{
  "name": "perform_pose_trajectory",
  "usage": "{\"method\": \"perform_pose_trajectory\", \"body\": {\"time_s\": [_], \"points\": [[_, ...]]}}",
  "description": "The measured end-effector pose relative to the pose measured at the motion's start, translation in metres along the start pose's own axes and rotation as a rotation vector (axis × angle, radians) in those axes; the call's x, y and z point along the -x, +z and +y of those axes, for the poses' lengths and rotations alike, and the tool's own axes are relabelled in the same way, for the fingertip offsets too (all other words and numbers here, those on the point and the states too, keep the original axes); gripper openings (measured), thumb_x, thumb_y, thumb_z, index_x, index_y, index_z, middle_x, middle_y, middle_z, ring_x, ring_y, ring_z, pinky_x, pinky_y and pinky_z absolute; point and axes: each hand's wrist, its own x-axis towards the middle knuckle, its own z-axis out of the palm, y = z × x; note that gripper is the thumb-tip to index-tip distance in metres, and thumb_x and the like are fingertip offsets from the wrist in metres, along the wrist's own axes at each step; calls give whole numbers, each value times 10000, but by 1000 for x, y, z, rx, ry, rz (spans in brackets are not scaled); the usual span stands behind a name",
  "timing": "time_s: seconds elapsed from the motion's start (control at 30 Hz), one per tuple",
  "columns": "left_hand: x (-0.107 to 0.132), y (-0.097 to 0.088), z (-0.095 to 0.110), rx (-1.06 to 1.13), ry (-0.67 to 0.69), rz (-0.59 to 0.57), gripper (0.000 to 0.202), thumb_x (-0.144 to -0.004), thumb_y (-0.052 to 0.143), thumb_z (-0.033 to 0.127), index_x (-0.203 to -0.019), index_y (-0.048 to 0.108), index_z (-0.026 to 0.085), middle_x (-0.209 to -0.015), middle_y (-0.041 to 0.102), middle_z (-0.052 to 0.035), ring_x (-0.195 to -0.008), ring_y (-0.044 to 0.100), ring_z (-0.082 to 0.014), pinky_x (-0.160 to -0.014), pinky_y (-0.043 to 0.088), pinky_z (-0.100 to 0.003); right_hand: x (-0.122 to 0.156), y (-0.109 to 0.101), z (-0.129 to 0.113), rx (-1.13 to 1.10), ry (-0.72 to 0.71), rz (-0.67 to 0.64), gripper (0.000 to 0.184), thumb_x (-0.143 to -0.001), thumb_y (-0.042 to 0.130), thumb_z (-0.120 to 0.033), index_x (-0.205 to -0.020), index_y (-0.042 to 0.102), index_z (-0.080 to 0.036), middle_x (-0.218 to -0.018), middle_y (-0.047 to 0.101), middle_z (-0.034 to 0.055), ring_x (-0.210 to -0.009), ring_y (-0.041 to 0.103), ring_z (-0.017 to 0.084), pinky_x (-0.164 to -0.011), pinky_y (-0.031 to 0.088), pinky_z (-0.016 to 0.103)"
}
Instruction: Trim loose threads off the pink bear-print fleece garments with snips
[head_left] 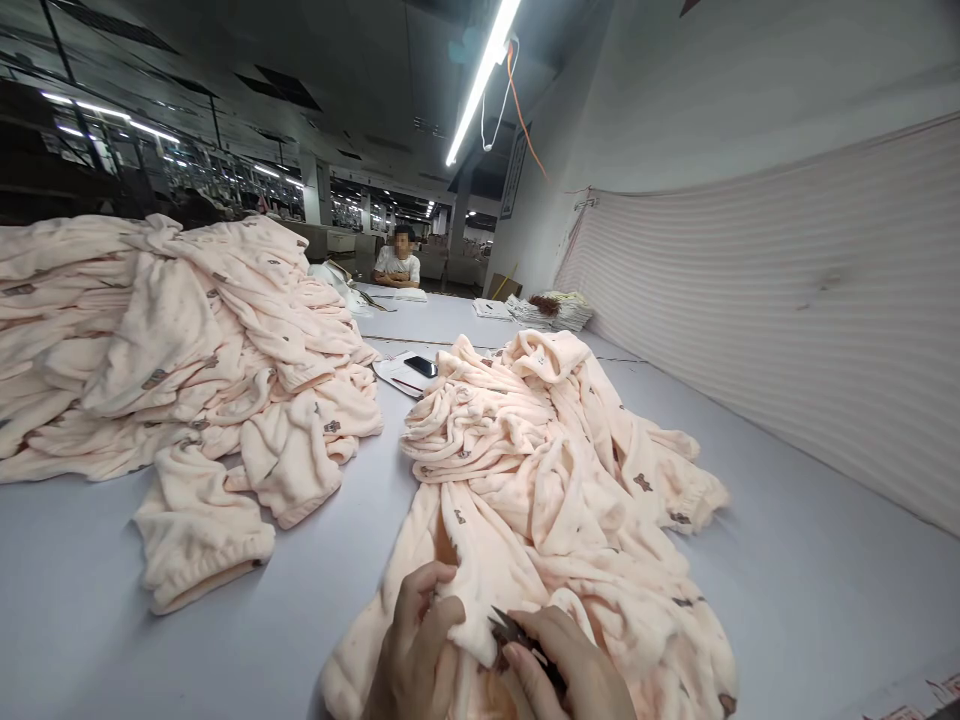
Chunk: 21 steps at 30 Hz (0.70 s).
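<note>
A heap of pale pink fleece garments (495,430) with small brown printed figures lies on the table before me. At its near end my left hand (420,640) is closed on a fold of the fleece. Close beside it, my right hand (562,660) grips a pair of dark thread snips (517,632), the pointed blades touching or nearly touching the held fold. The snips' handle is mostly hidden in my fingers. Whether a thread lies between the blades I cannot tell.
A larger pile of the same garments (187,330) covers the left of the table (337,590). Beyond my heap are a phone (421,366) on papers and stacked cloth pieces (559,310). A person (397,262) sits at the far end. Striped cloth (750,290) hangs along the right wall.
</note>
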Motion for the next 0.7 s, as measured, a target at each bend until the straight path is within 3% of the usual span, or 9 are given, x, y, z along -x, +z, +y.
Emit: {"method": "perform_pose_trajectory", "body": {"time_s": [0.2,0.4,0.6,0.7], "points": [[-6,-11,-6,28,110,-80,336,-797,334,-78,-912,454,213,-997,459,-48,-908,576,-124,-734,528,-199,-9,5,-15,-25,5,-45,237,-896,461,-416,-946,658,-294,-827,684,7,-708,658,180,-603,468,239],[-11,-12,-7,49,117,-89,290,-809,351,-54,-897,430,210,-972,484,-47,-929,573,-133,-796,528,-232,-15,8,-20,-55,42,-78,228,-901,461,-385,-895,666,-286,-801,673,1,-714,651,174,-610,454,235],[-15,-13,-8,40,121,-70,300,-783,365,-67,-872,426,213,-949,509,-42,-933,576,-130,-794,516,-226,-10,8,-19,-75,60,11,241,-917,434,-385,-921,656,-292,-811,674,1,-726,656,174,-611,468,236],[-16,-13,-8,10,119,-59,302,-748,415,-67,-838,450,218,-1032,543,-59,-1097,533,-195,-908,472,-320,1,18,-17,-14,113,97,243,-826,542,-455,-994,613,-294,-808,671,2,-683,660,194,-583,486,254]]}}
